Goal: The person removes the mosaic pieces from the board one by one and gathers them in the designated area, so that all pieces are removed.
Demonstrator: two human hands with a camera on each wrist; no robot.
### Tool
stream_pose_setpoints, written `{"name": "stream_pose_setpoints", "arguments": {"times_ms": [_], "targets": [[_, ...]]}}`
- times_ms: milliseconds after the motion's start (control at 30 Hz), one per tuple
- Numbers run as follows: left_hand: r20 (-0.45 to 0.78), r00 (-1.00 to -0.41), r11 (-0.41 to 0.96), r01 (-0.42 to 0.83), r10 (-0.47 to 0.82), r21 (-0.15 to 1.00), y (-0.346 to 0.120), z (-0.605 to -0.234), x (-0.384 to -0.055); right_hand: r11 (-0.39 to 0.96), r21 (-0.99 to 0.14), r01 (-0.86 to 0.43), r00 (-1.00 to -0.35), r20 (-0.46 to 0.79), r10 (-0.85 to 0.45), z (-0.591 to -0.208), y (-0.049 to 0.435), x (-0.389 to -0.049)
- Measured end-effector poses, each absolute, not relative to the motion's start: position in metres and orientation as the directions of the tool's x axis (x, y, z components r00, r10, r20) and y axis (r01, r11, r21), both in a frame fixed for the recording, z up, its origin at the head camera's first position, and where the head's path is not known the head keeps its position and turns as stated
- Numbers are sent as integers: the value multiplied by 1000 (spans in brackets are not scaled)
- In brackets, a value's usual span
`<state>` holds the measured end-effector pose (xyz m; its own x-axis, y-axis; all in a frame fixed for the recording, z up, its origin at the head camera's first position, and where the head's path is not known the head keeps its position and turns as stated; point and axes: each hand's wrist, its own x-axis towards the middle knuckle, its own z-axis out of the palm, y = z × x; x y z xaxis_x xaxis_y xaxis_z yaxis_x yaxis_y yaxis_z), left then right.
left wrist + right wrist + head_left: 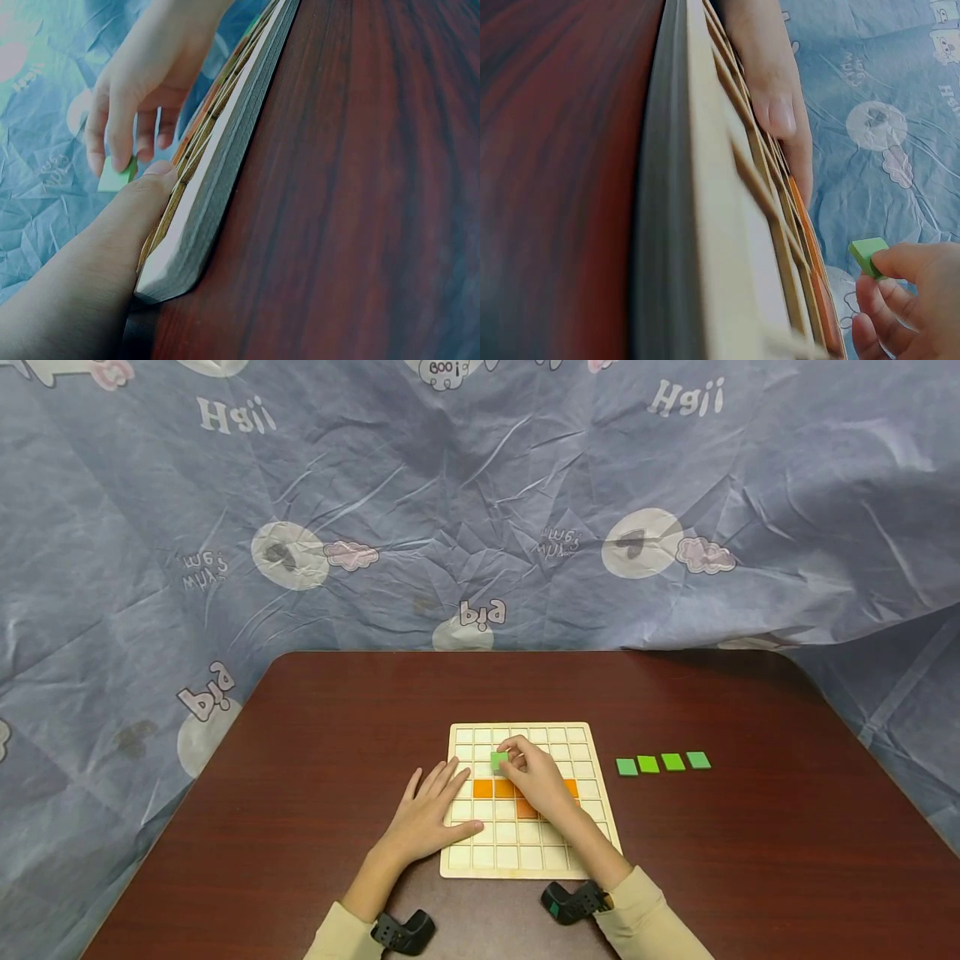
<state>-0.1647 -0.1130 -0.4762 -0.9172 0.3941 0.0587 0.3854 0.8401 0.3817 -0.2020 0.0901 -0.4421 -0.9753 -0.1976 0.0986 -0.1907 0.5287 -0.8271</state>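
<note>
Currently pinched: a green tile (498, 762), held up clear of the board (525, 874), above its upper left part.
Right hand (538, 777): thumb and finger clamped on the tile.
Left hand (424, 818): fingers spread apart, resting on the board's left edge.
Tile weight: probably very light, so a soft pinch should do.
Tile feel: looks stiff and hard, hardly fragile; the smooth faces might slip if squeezed off-centre.
Tile hold: best by two opposite edges, leaving the underside free.
Board handling: seems stiff and fairly light, apt to slide if nudged; steady it by its plain rim.
Orange tiles (483, 788): lying in the middle squares, partly hidden by the right arm.
Spare tiles (648, 764): four greens flat on the table (225, 860), right of the board; thin, so likely fiddly to lift except by an edge.
</note>
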Motion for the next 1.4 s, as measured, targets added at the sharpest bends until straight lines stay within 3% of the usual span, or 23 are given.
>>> {"name": "stream_pose_setpoints", "arguments": {"times_ms": [533, 1100, 1400], "targets": [[66, -911, 825, 398, 408, 402, -114, -475, -164, 583, -799, -149, -988, 99, -116, -435, 158, -198], [63, -912, 829, 396, 406, 394, -114, -474, -165, 668, -720, -188, -974, 226, -31, -439, 249, -199], [66, -913, 831, 395, 403, 391, -114, -476, -166, 671, -736, -94, -957, 252, 142, -448, 299, -193]]}}
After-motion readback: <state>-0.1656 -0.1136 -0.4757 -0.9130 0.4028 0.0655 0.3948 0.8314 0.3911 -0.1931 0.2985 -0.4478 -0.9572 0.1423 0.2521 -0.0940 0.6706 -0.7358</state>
